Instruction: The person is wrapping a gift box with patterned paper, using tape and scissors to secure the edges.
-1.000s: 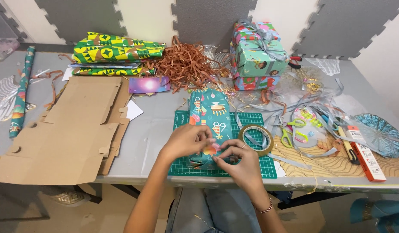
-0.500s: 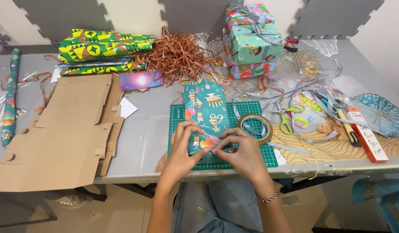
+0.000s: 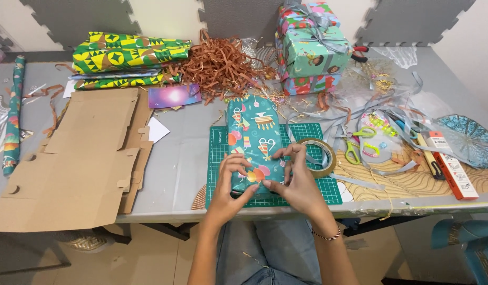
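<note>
On a green cutting mat [image 3: 221, 158] at the table's near edge, both hands press the near end of a parcel in teal patterned paper [image 3: 253, 140]. The left hand [image 3: 231, 182] pinches the paper's lower-left corner w/ fingers curled tight on it; the right hand [image 3: 297, 177] lies flatter, fingertips holding the fold down. A tape roll [image 3: 319, 157] sits just beside the right hand, scissors [image 3: 355, 145] near. To do this well, judging by the pic: keep the flap taut, creases sharp, one hand pinning the paper throughout.
</note>
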